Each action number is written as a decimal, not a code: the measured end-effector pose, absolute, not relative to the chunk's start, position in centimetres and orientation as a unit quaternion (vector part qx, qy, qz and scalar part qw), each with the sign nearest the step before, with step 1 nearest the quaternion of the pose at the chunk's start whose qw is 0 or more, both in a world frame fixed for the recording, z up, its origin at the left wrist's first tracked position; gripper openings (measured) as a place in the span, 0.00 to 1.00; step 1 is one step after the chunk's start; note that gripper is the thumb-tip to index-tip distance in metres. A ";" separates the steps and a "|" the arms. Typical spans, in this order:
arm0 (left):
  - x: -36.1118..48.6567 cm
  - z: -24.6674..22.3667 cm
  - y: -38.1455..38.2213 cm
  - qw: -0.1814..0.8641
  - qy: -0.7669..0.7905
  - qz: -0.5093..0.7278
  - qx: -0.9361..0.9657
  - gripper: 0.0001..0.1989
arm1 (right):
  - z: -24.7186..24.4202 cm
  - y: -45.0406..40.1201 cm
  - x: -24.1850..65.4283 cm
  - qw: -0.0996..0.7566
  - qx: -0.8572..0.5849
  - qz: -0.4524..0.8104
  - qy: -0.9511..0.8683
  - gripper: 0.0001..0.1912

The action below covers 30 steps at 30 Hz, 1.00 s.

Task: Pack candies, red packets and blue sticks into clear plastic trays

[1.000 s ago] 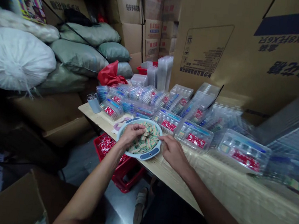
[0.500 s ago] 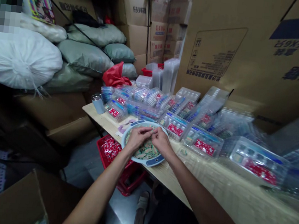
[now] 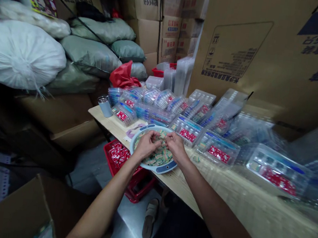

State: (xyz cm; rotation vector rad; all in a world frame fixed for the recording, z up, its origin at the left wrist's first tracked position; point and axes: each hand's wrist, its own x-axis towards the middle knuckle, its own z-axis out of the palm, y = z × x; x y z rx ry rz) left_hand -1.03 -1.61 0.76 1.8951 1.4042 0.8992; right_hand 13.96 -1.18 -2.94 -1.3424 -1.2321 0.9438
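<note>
A light blue oval basin (image 3: 165, 169) rests at the table's front edge, filled with small flat green and beige pieces (image 3: 158, 158). Over its left half is my left hand (image 3: 147, 145), thumb and fingers curled together. My right hand (image 3: 175, 146) is above the basin's right side with its fingertips pinched. A small gap separates the two hands. Whatever is between the fingertips is too small to make out. Just behind the right hand stands a clear plastic box (image 3: 186, 130) with red patterned packets and a blue strip inside.
More filled clear boxes (image 3: 218, 150) line the wooden table (image 3: 197, 191). A blue-grey tumbler (image 3: 105, 107) stands at its left end. Below sits a red crate (image 3: 109, 162) of red packets. Sacks (image 3: 90, 55) and cartons (image 3: 144, 38) are stacked behind; a large carton (image 3: 241, 40) rises at right.
My hands were touching at the fingertips over the basin; now they have drawn slightly apart. The camera view has shifted a little.
</note>
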 end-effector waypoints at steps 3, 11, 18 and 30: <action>-1.1 0.8 -2.3 0.199 0.538 0.209 0.792 0.16 | -3.3 -0.9 14.1 0.534 -0.565 0.379 -0.502 0.12; -1.3 -0.4 -1.1 0.398 0.540 0.373 0.641 0.12 | -3.6 -1.2 14.1 0.536 -0.562 0.358 -0.518 0.11; -1.5 -0.3 -1.0 0.490 0.463 0.460 0.578 0.15 | -2.8 -1.6 13.8 0.513 -0.568 0.338 -0.547 0.07; -0.6 0.0 -1.4 0.479 0.434 0.459 0.610 0.19 | -2.8 -1.5 14.0 0.463 -0.580 0.366 -0.562 0.06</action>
